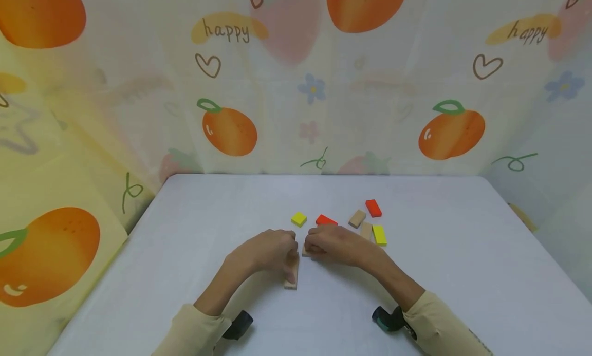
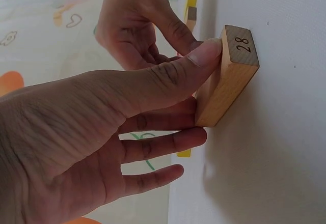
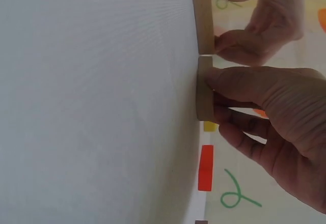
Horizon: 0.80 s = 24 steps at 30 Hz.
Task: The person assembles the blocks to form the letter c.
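My left hand holds a plain wooden block lying lengthwise on the white table. In the left wrist view the thumb lies at the near end of this block, which bears the number 28, and the forefinger is partly hidden behind it. Just to the right, my right hand grips a second wooden block, mostly covered by the fingers in the head view. The right wrist view has the thumb on this block, its end close against the other block with a thin gap.
Behind the hands lie a yellow block and a red block. Further right are two wooden blocks, another red block and another yellow one. A patterned cloth hangs behind the white table.
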Available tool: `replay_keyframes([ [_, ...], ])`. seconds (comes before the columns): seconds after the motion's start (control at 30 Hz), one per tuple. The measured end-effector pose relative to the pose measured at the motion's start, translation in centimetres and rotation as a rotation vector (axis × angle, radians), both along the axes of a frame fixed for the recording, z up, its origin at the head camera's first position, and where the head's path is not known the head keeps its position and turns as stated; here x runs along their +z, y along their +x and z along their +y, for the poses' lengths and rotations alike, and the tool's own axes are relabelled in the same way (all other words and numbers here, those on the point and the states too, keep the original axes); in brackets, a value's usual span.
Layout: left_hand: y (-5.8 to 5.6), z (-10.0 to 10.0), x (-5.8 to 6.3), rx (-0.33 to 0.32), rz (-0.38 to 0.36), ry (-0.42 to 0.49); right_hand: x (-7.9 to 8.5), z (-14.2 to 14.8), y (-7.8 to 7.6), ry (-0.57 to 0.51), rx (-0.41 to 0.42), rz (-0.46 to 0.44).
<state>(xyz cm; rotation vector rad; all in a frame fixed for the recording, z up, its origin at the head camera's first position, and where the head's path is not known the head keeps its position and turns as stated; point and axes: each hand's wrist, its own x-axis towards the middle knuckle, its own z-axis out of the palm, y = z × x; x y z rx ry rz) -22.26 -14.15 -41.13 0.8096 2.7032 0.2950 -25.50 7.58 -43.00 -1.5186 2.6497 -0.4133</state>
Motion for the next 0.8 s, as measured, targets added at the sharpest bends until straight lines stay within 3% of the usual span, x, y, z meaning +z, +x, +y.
replay_keyframes([
  [0.17,-0.08,0.09,-0.06,-0.005,0.01,-0.014,-0.19,0.11,-0.06,-0.026,0.022,0.049],
  [0.8,-0.06,0.46,0.24,-0.005,-0.011,-0.027,-0.45,-0.2,-0.3,-0.043,0.032,0.047],
])
